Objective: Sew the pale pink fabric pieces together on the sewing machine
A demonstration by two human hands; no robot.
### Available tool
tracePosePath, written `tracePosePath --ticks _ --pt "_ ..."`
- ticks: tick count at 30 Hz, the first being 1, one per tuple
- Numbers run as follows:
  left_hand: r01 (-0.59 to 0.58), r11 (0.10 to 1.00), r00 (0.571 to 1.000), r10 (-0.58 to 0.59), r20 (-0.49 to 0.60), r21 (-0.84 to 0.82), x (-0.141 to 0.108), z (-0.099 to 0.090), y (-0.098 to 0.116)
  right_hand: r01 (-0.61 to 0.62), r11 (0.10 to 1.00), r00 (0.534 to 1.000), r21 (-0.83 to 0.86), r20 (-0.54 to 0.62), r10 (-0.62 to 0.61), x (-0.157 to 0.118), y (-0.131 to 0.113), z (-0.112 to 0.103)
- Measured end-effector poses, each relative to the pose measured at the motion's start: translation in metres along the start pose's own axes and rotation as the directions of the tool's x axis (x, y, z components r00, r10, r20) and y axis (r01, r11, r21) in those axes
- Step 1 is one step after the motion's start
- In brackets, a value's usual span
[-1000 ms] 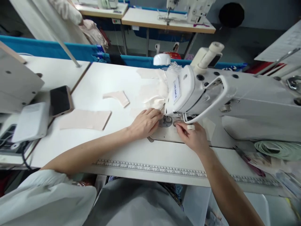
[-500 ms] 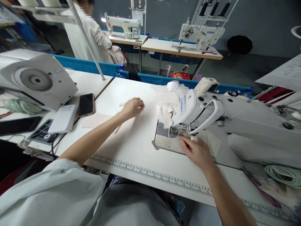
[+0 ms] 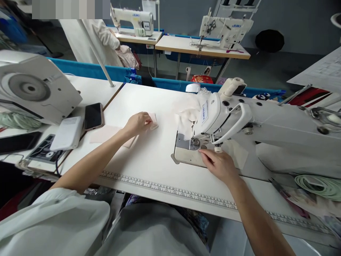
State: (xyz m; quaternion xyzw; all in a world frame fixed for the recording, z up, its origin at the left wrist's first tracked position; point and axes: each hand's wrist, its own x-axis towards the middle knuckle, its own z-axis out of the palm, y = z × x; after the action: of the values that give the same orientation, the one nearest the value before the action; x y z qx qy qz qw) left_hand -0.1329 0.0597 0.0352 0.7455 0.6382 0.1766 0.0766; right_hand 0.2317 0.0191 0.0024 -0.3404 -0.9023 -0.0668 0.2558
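Note:
My left hand [image 3: 137, 125] is over the white table, left of the sewing machine [image 3: 213, 117]. Its fingers pinch a small pale pink fabric piece [image 3: 153, 121]. Another pale fabric piece [image 3: 105, 134] lies flat beside my left forearm, and a narrow folded one [image 3: 130, 141] is partly hidden under the wrist. My right hand [image 3: 220, 165] rests by the machine's needle plate, just below the presser foot [image 3: 195, 141]. Its thumb and forefinger are pressed together; whatever is between them is too small to make out. Crumpled pale fabric [image 3: 188, 115] lies behind the needle area.
A phone [image 3: 93, 116] and a white box-shaped device [image 3: 67, 133] lie at the left, near a second machine [image 3: 34, 87]. A printed ruler [image 3: 170, 190] runs along the front edge. Green cord [image 3: 318, 186] is coiled at right. Another person [image 3: 87, 42] stands beyond the blue cloth barrier.
The small pale fabric piece now shows in my left hand's fingers, on their right side. The right hand stays by the needle plate. The whole view has shifted slightly.

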Motion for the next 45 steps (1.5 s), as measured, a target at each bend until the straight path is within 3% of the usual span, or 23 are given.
tracePosePath --ticks 6,8,9,11,14,16,18,20,23,25,26,28,31,34,39,43,45 --pt "0.080 0.976 0.997 -0.082 0.001 -0.202 -0.009 -0.035 0.007 -0.050 0.999 0.997 0.017 0.052 0.049 -0.001 0.001 0.000" --pt "0.107 0.941 0.989 -0.068 0.129 -0.321 -0.021 -0.047 0.021 -0.062 0.997 0.996 0.036 0.070 0.060 -0.001 0.002 -0.002" --pt "0.094 0.911 0.974 -0.002 0.225 -0.401 -0.027 -0.050 0.030 -0.070 0.996 0.995 0.053 0.081 0.065 -0.001 0.001 -0.004" --pt "0.141 0.807 0.882 0.161 0.443 -0.574 -0.037 -0.048 0.049 -0.094 0.990 0.990 0.105 0.118 0.081 0.000 0.000 -0.009" --pt "0.278 0.733 0.674 0.311 0.669 -0.621 -0.036 -0.023 0.079 -0.118 0.970 0.980 0.213 0.184 0.079 0.003 -0.004 -0.016" --pt "0.251 0.748 0.628 0.357 0.692 -0.614 -0.024 0.000 0.095 -0.094 0.957 0.981 0.275 0.192 0.042 0.005 -0.008 -0.019" --pt "0.178 0.809 0.652 0.330 0.683 -0.561 -0.009 0.021 0.107 -0.038 0.953 0.988 0.299 0.156 -0.010 0.005 -0.012 -0.017" --pt "0.056 0.879 0.728 0.289 0.621 -0.474 0.002 0.034 0.115 0.021 0.963 0.990 0.268 0.132 -0.058 0.005 -0.015 -0.014" --pt "-0.122 0.953 0.895 0.226 0.383 -0.277 0.001 0.038 0.121 0.087 0.983 0.980 0.163 0.161 -0.113 0.004 -0.020 -0.009" --pt "-0.209 0.967 0.953 0.235 0.190 -0.147 -0.014 0.035 0.121 0.106 0.990 0.974 0.088 0.189 -0.121 0.003 -0.024 -0.007" --pt "-0.266 0.959 0.954 0.277 0.118 -0.101 -0.026 0.033 0.121 0.107 0.993 0.974 0.055 0.193 -0.116 0.003 -0.026 -0.006" --pt "-0.422 0.906 0.905 0.423 0.046 -0.034 -0.052 0.032 0.120 0.099 0.995 0.975 0.003 0.199 -0.098 0.004 -0.031 -0.005" --pt "-0.621 0.781 0.783 0.615 0.094 0.064 -0.089 0.037 0.118 0.059 0.997 0.973 -0.045 0.228 -0.047 0.008 -0.039 -0.003" --pt "-0.690 0.712 0.724 0.674 0.145 0.133 -0.110 0.047 0.114 -0.012 0.994 0.964 -0.106 0.262 0.040 0.013 -0.044 0.000" --pt "-0.683 0.728 0.724 0.667 0.176 0.052 -0.110 0.050 0.111 -0.077 0.979 0.960 -0.186 0.250 0.123 0.012 -0.046 0.000" --pt "-0.639 0.765 0.753 0.643 0.144 -0.075 -0.108 0.039 0.112 -0.038 0.986 0.971 -0.160 0.226 0.074 0.007 -0.045 -0.003" --pt "-0.601 0.788 0.781 0.615 0.114 -0.134 -0.110 0.029 0.103 -0.011 0.989 0.981 -0.144 0.191 0.039 0.005 -0.044 -0.004"
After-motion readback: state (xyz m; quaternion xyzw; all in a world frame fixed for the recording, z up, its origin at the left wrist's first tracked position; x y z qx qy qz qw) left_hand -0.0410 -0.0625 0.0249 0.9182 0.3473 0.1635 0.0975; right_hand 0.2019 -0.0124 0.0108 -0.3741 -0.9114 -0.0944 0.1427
